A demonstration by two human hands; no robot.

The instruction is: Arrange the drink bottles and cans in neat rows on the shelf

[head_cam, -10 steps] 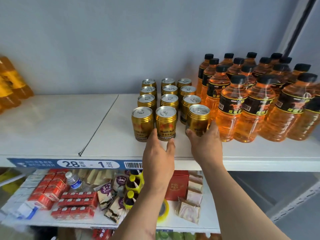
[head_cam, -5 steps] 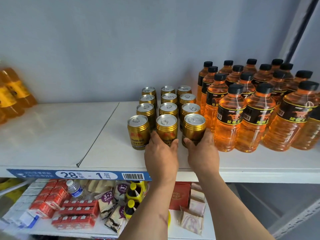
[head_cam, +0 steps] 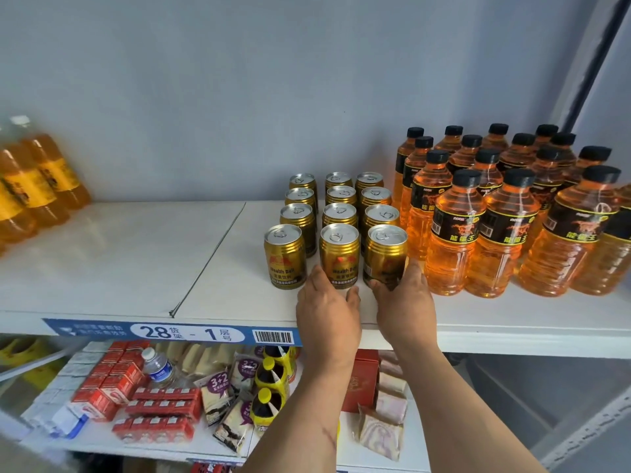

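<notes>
Gold drink cans stand in three columns on the white shelf [head_cam: 112, 264]. In the front row are a left can [head_cam: 285, 256], a middle can [head_cam: 339, 252] and a right can [head_cam: 386, 250]. My left hand [head_cam: 327, 312] grips the base of the middle front can, thumb on its left side. My right hand [head_cam: 404, 302] holds the lower part of the right front can, fingers wrapped round its front. Right of the cans stand several orange bottles [head_cam: 454, 240] with black caps and black labels, in loose rows.
Yellow-orange bottles [head_cam: 37, 186] stand at the far left of the shelf. A blue label strip [head_cam: 170, 332] runs along the front edge. The lower shelf holds red cartons [head_cam: 112, 380], snack packets, a water bottle [head_cam: 157, 365] and small yellow bottles. Bare shelf lies between the groups.
My left hand has moved up from the shelf edge onto the middle front can. The right front can has shifted slightly left, closer in line with the others.
</notes>
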